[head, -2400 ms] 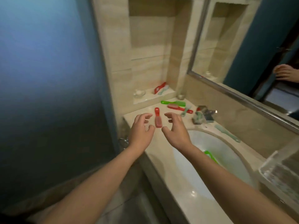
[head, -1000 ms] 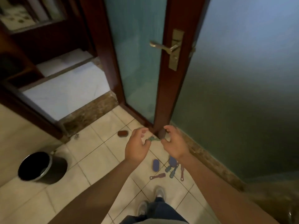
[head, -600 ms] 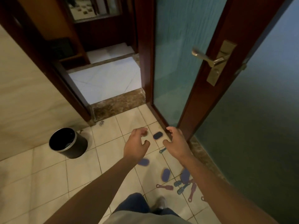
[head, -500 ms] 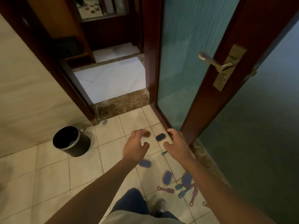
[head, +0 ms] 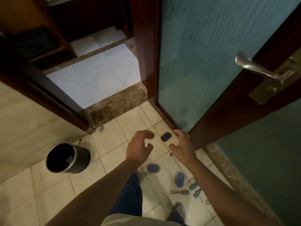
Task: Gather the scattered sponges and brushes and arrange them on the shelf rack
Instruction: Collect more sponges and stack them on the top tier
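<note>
With the left grip [head: 140, 147] and right grip [head: 184, 147] both spread wide and empty, the dark blue sponge [head: 166, 137] on the floor [head: 105, 141] between them is probably best scooped first, brushes [head: 180, 192] by the feet after, tbh.

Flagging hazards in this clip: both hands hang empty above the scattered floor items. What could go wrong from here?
1. The shoe stands close to the red brush and teal brushes; a step could kick or crush them.
2. The dark blue sponge lies near the door; bending for it may bring the head close to the door handle.
3. The brown sponge, half hidden by the left hand, might be overlooked.
</note>
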Motion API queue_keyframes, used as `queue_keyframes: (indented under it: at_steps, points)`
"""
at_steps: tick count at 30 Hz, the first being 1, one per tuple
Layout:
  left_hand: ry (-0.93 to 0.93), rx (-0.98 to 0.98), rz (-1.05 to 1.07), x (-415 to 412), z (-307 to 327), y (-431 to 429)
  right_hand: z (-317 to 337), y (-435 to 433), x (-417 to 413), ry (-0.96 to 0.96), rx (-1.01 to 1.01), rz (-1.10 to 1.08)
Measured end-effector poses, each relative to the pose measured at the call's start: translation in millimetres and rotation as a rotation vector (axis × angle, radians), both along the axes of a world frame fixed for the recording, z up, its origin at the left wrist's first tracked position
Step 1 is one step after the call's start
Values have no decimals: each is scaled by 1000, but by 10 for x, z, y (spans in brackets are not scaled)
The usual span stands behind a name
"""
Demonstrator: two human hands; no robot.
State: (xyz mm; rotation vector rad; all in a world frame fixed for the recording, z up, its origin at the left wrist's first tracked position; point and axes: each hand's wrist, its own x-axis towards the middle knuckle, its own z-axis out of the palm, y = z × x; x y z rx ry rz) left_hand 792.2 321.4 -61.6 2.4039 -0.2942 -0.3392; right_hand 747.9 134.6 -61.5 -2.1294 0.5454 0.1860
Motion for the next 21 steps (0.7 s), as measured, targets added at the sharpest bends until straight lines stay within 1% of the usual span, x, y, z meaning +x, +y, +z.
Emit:
queue_keyframes:
  at_steps: [6, 10, 14, 18, 21]
  points:
    - [61, 34, -190, 1113, -338, 248, -389, 278, 642, 88, 35, -206]
    - [123, 49, -294, 1646, -736, 306, -764, 426, 933, 124, 41, -319]
    - [176, 86, -327, 2004, -1318, 262, -1303, 494, 1140, 170, 34, -393]
    - [233, 127, -345, 2182, -1974, 151, -1953, 412, 1322, 217, 37, -398]
    - [223, 133, -383, 2213, -2530, 62, -2536, 302, 1430, 234, 18, -376]
